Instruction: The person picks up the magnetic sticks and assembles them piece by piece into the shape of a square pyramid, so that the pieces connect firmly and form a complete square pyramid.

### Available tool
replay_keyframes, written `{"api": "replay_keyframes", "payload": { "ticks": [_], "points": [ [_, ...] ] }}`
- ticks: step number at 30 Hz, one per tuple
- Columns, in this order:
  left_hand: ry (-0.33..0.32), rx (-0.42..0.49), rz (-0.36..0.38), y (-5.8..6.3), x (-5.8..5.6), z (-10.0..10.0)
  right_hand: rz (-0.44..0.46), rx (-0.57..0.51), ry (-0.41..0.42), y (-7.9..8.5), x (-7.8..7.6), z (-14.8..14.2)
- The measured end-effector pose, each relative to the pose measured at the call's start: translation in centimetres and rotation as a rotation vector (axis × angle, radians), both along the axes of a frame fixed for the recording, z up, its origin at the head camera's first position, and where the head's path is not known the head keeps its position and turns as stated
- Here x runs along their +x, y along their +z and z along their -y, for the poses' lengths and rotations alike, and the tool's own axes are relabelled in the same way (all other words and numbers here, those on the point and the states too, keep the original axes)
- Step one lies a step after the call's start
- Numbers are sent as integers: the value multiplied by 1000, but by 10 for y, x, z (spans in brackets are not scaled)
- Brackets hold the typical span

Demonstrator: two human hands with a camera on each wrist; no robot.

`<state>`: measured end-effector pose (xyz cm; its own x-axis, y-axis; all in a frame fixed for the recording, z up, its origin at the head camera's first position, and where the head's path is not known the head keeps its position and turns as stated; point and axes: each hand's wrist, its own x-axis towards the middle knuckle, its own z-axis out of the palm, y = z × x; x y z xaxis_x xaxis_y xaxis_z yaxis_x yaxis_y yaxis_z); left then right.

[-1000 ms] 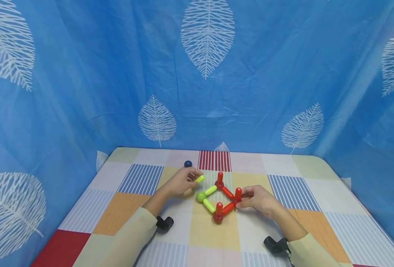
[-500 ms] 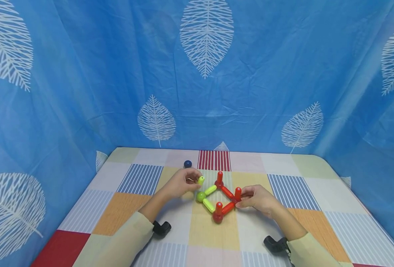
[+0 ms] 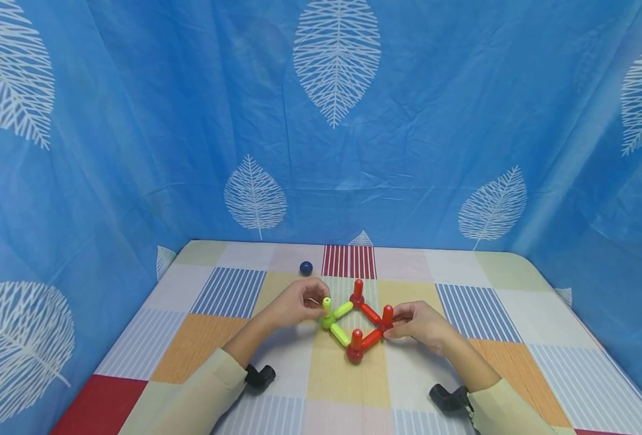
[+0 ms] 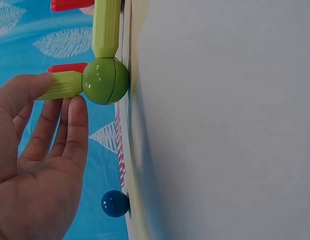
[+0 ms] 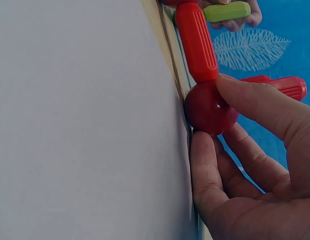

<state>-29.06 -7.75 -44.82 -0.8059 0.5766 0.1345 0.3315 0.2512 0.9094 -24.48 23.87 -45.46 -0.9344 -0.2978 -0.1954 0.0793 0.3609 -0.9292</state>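
Note:
My left hand (image 3: 297, 305) pinches a yellow-green rod (image 4: 69, 85) between thumb and fingers. The rod stands upright on the green ball (image 4: 102, 82), its lower end meeting the ball. That ball forms the left corner of a four-sided frame of rods and balls lying on the table. At the right corner, my right hand (image 3: 421, 326) holds a dark red ball (image 5: 210, 107) between thumb and fingers. Red rods stand upright on the near red ball (image 3: 355, 355), the far red ball (image 3: 356, 299) and the held one. Two yellow-green rods and two red rods join the corners.
A loose dark blue ball (image 3: 306, 268) lies behind my left hand, near the table's far edge. A patchwork-patterned cloth (image 3: 348, 393) covers the table. Blue curtains with white leaves (image 3: 402, 151) enclose the back and both sides.
My left hand has turned the yellow-green rod from tilted to upright and lowered it onto the green ball. The right hand stays at the right corner's red ball.

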Motion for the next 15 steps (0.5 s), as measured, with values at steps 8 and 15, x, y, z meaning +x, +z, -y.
{"api": "replay_keyframes", "payload": {
  "ticks": [8, 15],
  "points": [
    [-17, -58, 2, 2, 1, 2, -4, -10, 7, 0, 0, 1],
    [-56, -264, -34, 1, 2, 0, -79, 126, -13, 3, -3, 1]
  ]
}}
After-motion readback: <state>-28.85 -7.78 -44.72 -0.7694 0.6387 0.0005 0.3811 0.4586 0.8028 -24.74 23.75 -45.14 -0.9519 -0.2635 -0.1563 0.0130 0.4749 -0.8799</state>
